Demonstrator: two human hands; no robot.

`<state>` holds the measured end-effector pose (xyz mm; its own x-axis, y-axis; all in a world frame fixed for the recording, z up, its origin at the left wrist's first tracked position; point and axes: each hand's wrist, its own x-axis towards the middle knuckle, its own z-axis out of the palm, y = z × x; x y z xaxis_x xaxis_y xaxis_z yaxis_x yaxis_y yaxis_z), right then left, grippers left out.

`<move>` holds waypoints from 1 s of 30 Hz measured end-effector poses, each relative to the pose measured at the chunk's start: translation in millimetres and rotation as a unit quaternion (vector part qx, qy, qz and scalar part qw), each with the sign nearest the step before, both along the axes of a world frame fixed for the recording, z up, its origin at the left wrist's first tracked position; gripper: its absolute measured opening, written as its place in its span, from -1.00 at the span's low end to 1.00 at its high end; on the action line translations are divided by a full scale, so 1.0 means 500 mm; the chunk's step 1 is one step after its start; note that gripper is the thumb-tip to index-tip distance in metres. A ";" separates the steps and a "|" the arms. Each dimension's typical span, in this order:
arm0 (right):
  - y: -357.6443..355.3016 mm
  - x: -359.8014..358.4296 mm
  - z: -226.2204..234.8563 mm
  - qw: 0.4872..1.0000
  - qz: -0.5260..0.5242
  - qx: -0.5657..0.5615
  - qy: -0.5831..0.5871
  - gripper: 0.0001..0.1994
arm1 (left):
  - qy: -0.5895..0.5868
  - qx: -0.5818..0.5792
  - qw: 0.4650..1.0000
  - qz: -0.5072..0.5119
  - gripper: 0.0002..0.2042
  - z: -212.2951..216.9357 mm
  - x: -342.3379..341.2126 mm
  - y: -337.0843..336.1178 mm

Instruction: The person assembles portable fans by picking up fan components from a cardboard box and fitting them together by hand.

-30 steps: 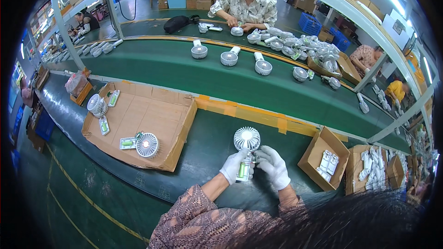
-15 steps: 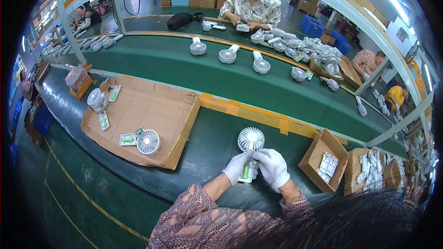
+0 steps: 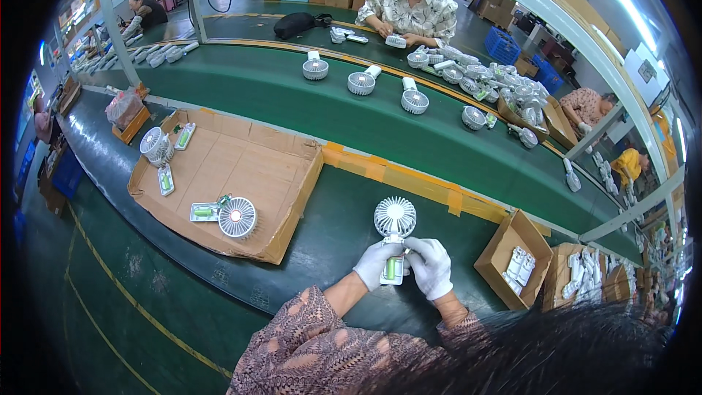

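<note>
A white handheld fan (image 3: 395, 217) lies on the dark green bench before me, its round grille away from me. Its handle points toward me with the back off, baring a green battery cell (image 3: 391, 268). My left hand (image 3: 374, 264), in a white glove, grips the handle from the left. My right hand (image 3: 433, 266), gloved alike, has thumb and fingers closed at the right side of the fan's neck; whatever small part lies under the fingertips is hidden.
Left of me a shallow cardboard tray (image 3: 298, 210) holds opened fans. To the right stands a cardboard box (image 3: 493, 250) with white handle covers. Beyond the taped ledge, more fans (image 3: 361, 83) sit on a green conveyor. A co-worker (image 3: 414, 11) handles a fan across it.
My right hand has shifted slightly and its fingers are less bunched over the neck, so more of the handle and battery shows. The whole view has tilted a little.
</note>
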<state>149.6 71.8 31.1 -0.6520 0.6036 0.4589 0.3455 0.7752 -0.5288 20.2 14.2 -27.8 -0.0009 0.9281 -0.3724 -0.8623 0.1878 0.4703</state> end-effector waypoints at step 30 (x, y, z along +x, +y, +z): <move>0.019 -0.023 -0.004 0.968 0.037 0.148 -0.199 -0.79 | 0.047 0.027 0.995 -0.088 -0.41 -0.027 -0.006 0.005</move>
